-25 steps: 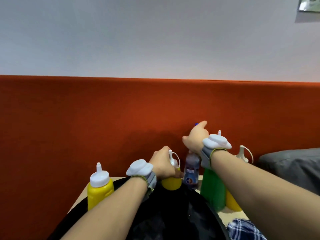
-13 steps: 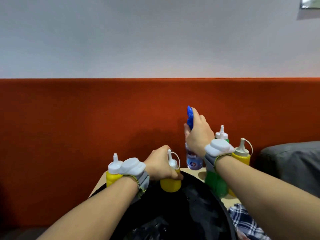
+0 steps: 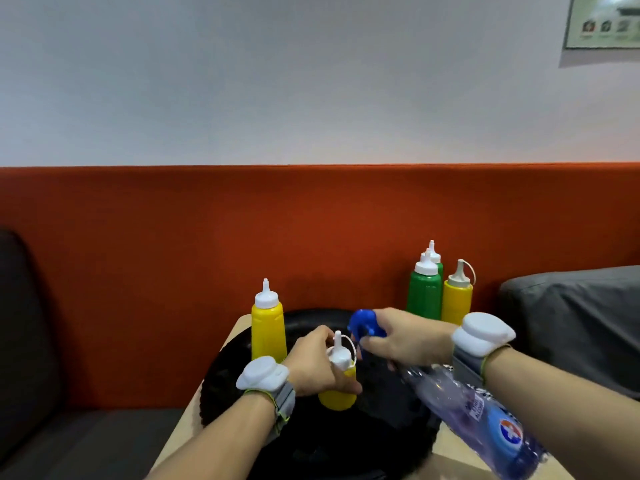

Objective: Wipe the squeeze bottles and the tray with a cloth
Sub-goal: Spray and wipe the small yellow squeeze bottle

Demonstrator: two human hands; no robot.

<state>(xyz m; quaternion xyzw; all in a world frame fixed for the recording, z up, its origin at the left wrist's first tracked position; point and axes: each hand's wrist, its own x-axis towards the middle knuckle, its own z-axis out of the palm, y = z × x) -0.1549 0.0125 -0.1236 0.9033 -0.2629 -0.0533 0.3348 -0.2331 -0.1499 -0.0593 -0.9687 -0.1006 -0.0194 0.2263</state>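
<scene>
We are holding a small yellow squeeze bottle [image 3: 337, 393] upright over the black tray [image 3: 221, 382] with our left hand [image 3: 317, 367], fingers wrapped around its shoulder just below the white cap, so its body is staying exposed toward the nozzle beside it. Our right hand [image 3: 405, 341] is closed around the neck of a clear spray bottle [image 3: 485, 414], tipped so its blue spray head [image 3: 365, 329] is pointing across at the yellow bottle, just beside the left hand's grip; its body is trailing down under our right forearm. We judge we are wetting the bottle before wiping it.

The spray bottle looks clear, with a bluish label; how much liquid is in it we cannot tell. The squeeze bottles are opaque, so their contents are hidden.

Just beyond the left grip, a taller yellow bottle [image 3: 268, 327] is standing at the tray's far left edge. Beyond the right grip, off the tray, two green bottles [image 3: 425, 292] and another yellow bottle [image 3: 456, 299] are standing close together by the orange backrest [image 3: 173, 271]. The cloth is not showing in this view, and the tray under both grips is still waiting for its wipe.
</scene>
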